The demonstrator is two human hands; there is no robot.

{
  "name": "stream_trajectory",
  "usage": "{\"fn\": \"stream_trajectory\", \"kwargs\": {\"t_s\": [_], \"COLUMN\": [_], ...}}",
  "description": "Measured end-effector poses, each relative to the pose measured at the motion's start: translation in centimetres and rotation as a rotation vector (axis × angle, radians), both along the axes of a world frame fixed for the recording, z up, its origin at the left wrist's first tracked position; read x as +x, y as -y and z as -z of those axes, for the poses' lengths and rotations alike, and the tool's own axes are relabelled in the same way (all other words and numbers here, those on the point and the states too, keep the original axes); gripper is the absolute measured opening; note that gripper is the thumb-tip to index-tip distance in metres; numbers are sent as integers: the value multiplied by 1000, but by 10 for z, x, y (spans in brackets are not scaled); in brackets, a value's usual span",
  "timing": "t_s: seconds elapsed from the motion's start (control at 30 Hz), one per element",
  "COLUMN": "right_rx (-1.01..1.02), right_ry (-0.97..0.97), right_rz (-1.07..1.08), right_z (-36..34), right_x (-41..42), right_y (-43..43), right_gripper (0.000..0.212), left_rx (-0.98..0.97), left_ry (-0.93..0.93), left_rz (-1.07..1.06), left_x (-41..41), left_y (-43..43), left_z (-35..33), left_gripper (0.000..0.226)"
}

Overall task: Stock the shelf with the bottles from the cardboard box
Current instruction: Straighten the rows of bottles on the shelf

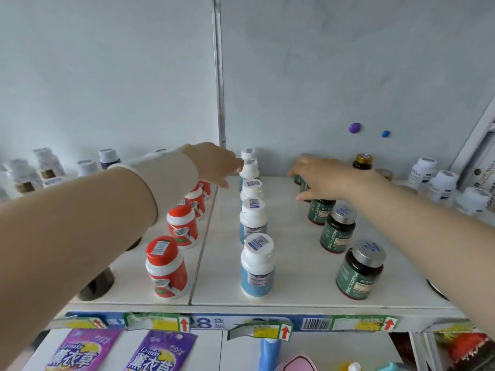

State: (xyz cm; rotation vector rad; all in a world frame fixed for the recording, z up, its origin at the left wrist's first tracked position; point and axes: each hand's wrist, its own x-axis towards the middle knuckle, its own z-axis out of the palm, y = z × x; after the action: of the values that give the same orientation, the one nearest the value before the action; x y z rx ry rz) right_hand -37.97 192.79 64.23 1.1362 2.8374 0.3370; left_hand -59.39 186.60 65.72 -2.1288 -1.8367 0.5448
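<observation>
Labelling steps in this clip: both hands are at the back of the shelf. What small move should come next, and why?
Probably the right hand should stand its dark green bottle down and let go: its fingers curl round that bottle at the back, in line with the nearer green-labelled bottles.

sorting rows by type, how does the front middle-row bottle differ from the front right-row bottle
The front middle-row bottle has a white body; the front right-row bottle is dark brown. The middle-row bottle's cap is white and its label blue; the right-row bottle's cap is grey and its label green. Both stand upright with a sticker on the cap.
</observation>
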Motion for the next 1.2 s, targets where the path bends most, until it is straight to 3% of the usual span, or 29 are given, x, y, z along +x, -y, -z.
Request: {"fn": "stream_trajectory", "kwargs": {"t_s": [0.1, 0.2, 0.33, 0.43, 0.6, 0.93, 1.2], "right_rx": [3, -105, -411, -545, -643, -627, -626], "right_ry": [58, -40, -385, -639, -809, -884, -882], "right_rz": [51, 106, 153, 185, 189, 220, 222], "right_z": [8, 19, 43, 55, 68, 79, 79], "right_x": [-17, -21, -18, -25, -41, -42, -40], "right_y": [11, 24, 39, 48, 55, 54, 53], "right_gripper": [62, 68, 75, 72, 49, 44, 43], "left_rx": [-3, -30, -59, -85, -91, -127, -167], "left_ry": [49, 280, 684, 850, 856, 1056, 1075], "left_rz": [40, 33, -1, -16, -33, -115, -125], "left_x": [-17, -27, -25, -16, -9, -5, -6], "left_y": [0, -5, -9, -13, -23, -38, -44], "left_z": [11, 21, 33, 42, 53, 59, 58], "left_gripper": [53, 57, 62, 62, 57, 50, 45]}}
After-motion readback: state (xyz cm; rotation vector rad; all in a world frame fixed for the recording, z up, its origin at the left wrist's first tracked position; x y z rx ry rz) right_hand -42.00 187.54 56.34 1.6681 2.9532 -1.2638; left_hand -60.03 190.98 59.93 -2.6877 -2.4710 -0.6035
